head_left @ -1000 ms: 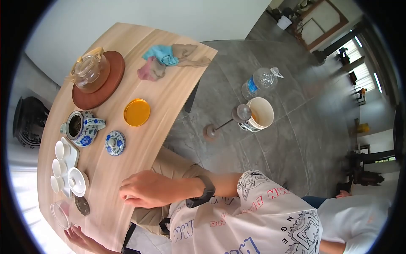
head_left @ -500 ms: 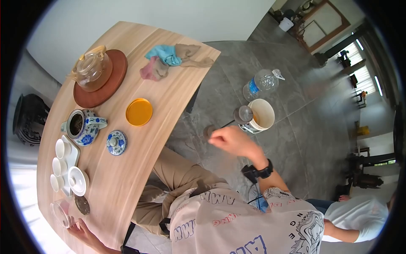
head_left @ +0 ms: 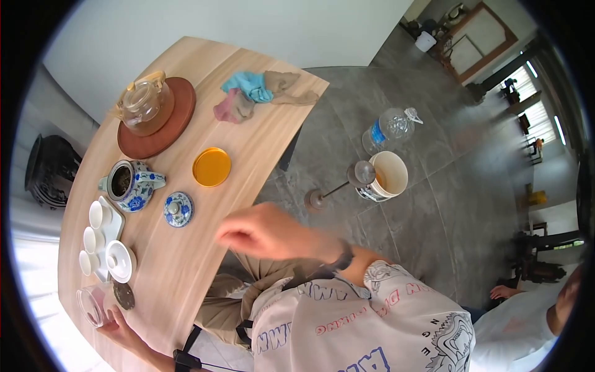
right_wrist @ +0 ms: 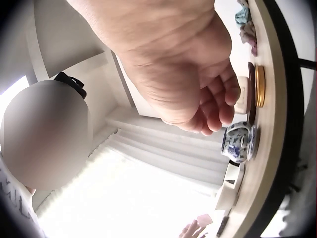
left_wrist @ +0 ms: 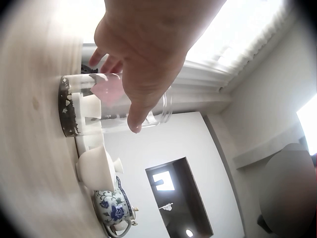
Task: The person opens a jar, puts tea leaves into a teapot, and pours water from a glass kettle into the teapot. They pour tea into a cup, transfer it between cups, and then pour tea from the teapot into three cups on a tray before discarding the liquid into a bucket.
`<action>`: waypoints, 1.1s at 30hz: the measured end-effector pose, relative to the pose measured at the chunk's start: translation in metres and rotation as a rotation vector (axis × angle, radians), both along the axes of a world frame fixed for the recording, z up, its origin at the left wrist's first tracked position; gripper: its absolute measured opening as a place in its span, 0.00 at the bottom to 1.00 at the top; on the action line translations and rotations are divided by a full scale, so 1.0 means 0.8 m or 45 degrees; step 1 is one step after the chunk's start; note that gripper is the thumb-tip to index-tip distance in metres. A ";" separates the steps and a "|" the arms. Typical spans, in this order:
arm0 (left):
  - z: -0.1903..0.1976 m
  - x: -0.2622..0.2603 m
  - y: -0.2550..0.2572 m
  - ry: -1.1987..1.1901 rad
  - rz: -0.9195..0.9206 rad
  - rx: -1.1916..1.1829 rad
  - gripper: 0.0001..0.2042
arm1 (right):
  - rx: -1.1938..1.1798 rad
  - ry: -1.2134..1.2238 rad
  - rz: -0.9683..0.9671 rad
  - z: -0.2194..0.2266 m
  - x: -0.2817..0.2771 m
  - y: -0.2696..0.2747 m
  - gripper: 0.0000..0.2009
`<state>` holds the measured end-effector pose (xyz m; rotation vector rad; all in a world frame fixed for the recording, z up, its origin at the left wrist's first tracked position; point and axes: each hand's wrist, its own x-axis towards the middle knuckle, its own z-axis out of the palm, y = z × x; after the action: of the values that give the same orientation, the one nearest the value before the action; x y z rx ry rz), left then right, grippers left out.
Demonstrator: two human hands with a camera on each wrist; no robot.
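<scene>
One grip, left hand (head_left: 127, 336), is clamped round the glass jar (head_left: 93, 305), upright on the tabletop (head_left: 176, 263). Right hand (head_left: 266, 234): empty, loosely curled, near the edge. Step reads as steadying; next move calls for a still jar.

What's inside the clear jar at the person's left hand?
Dark, leaf-like bits lie at the bottom of the clear jar. The left hand and a pink label cover part of its wall; whatever is behind them can't be seen.
</scene>
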<state>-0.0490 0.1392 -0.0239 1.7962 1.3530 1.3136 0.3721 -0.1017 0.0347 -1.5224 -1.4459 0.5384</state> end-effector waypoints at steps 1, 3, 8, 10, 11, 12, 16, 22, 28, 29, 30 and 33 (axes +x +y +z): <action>0.001 0.004 0.001 -0.019 -0.005 0.002 0.40 | 0.051 0.053 0.075 -0.002 -0.020 0.014 0.04; 0.003 0.009 -0.002 -0.045 -0.012 -0.001 0.40 | 0.164 0.113 0.209 -0.015 -0.058 0.042 0.04; 0.000 0.010 0.001 -0.017 -0.001 -0.026 0.37 | 0.220 0.224 0.335 -0.047 -0.100 0.077 0.04; -0.003 0.010 0.001 -0.011 0.014 -0.013 0.36 | 0.133 0.318 0.361 -0.049 -0.103 0.078 0.05; -0.003 0.012 0.000 -0.008 0.024 -0.006 0.35 | 0.120 0.336 0.367 -0.051 -0.104 0.079 0.05; -0.002 0.013 0.000 0.011 0.019 0.003 0.35 | 0.108 0.353 0.371 -0.056 -0.105 0.080 0.05; -0.004 0.018 0.002 0.027 0.027 0.051 0.32 | 0.076 0.404 0.384 -0.068 -0.104 0.080 0.06; -0.005 0.017 0.004 0.042 0.051 0.065 0.31 | 0.067 0.398 0.381 -0.071 -0.105 0.081 0.07; -0.006 0.017 0.004 0.026 0.053 0.072 0.31 | 0.047 0.388 0.365 -0.071 -0.105 0.081 0.07; -0.006 0.017 0.005 0.026 0.050 0.068 0.31 | 0.045 0.384 0.363 -0.071 -0.106 0.082 0.07; -0.007 0.016 0.005 0.021 0.038 0.067 0.31 | 0.042 0.380 0.362 -0.071 -0.106 0.082 0.07; -0.006 0.016 0.005 0.011 0.013 0.065 0.31 | 0.036 0.380 0.357 -0.070 -0.106 0.082 0.07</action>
<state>-0.0362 0.1433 -0.0288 1.8332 1.3467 1.3588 0.2874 -0.0365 -0.0210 -1.1646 -1.4295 0.8702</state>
